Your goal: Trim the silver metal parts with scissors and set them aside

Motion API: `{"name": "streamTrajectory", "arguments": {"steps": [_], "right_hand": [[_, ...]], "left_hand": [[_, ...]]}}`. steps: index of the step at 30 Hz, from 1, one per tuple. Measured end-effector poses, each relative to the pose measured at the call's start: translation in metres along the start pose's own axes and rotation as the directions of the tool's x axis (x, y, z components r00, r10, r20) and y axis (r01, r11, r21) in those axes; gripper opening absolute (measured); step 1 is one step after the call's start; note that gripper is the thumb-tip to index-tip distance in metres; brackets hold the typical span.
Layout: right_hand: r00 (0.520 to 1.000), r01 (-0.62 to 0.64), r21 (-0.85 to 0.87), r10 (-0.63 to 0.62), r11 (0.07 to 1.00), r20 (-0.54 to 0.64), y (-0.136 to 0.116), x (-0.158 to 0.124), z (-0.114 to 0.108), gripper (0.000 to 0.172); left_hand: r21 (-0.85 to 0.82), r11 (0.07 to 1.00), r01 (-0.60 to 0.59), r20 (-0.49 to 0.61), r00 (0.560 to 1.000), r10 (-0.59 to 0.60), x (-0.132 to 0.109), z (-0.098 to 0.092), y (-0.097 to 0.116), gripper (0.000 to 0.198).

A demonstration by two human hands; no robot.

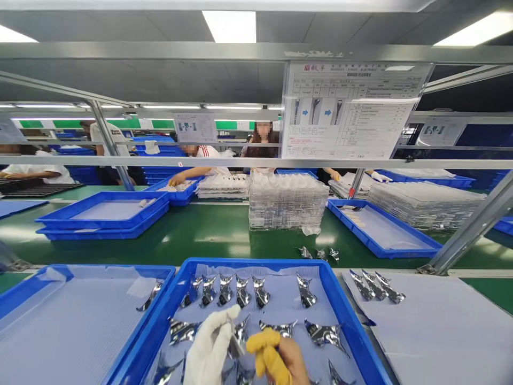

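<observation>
My left hand (pixel 212 347), in a white glove, has its thumb and fingers closed on a shiny metal part (pixel 236 344) above the middle blue tray (pixel 334 289). Just to the right, my right hand (pixel 274 355) wears yellow finger covers and has its fingers curled together beside that part; whatever lies between them is too small to make out. Beneath both hands, several curved chrome parts (pixel 306 290) rest in rows on the tray's white liner.
At the left stands a blue tray (pixel 80 269) with one chrome part (pixel 151 297). Three chrome parts (pixel 377 286) lie on white paper (pixel 449 326) at the right. Behind are stacked clear trays (pixel 287 206), more blue trays (pixel 108 214), a metal frame and several people.
</observation>
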State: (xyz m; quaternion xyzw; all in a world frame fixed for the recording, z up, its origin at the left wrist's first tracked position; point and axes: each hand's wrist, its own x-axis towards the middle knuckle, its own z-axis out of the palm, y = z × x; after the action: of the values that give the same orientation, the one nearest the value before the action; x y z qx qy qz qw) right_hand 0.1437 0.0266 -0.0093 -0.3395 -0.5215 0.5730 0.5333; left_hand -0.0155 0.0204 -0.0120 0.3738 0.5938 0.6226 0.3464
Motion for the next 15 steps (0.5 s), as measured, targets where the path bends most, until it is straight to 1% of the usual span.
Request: {"name": "streamTrajectory", "arguments": {"steps": [2,3,5,7,10,13,15], "right_hand": [[0.995,-0.104,0.182,0.104,0.978,0.008,-0.002,0.008,0.013,0.059],[0.991,-0.134,0.249,0.136,0.959,0.01,-0.004,0.012,0.018,0.059],[0.98,-0.197,0.324,0.19,0.925,0.054,-0.007,0.021,0.025,0.057],[0.959,-0.28,0.363,0.275,0.889,0.069,-0.009,0.03,0.029,0.052],[0.928,-0.345,0.406,0.372,0.846,0.014,-0.011,0.039,0.035,0.046],[0.927,-0.333,0.419,0.374,0.845,-0.016,-0.011,0.039,0.039,0.048],[0.929,-0.331,0.402,0.369,0.854,-0.018,-0.008,0.035,0.038,0.051]], "left_hand": [[-0.065,0.998,-0.026,0.029,0.999,0.028,0.006,-0.005,0.005,0.049],[-0.075,0.996,-0.039,0.054,0.998,0.043,0.008,-0.006,0.006,0.048],[-0.128,0.991,-0.035,0.113,0.992,0.05,0.011,-0.008,0.008,0.044],[-0.191,0.982,-0.007,0.165,0.986,0.039,0.011,-0.007,0.01,0.041],[-0.263,0.963,0.052,0.203,0.979,0.003,0.009,-0.003,0.011,0.045],[-0.276,0.953,0.124,0.223,0.973,-0.062,0.009,-0.002,0.009,0.055],[-0.26,0.955,0.142,0.229,0.97,-0.082,0.01,-0.003,0.005,0.059]]}}
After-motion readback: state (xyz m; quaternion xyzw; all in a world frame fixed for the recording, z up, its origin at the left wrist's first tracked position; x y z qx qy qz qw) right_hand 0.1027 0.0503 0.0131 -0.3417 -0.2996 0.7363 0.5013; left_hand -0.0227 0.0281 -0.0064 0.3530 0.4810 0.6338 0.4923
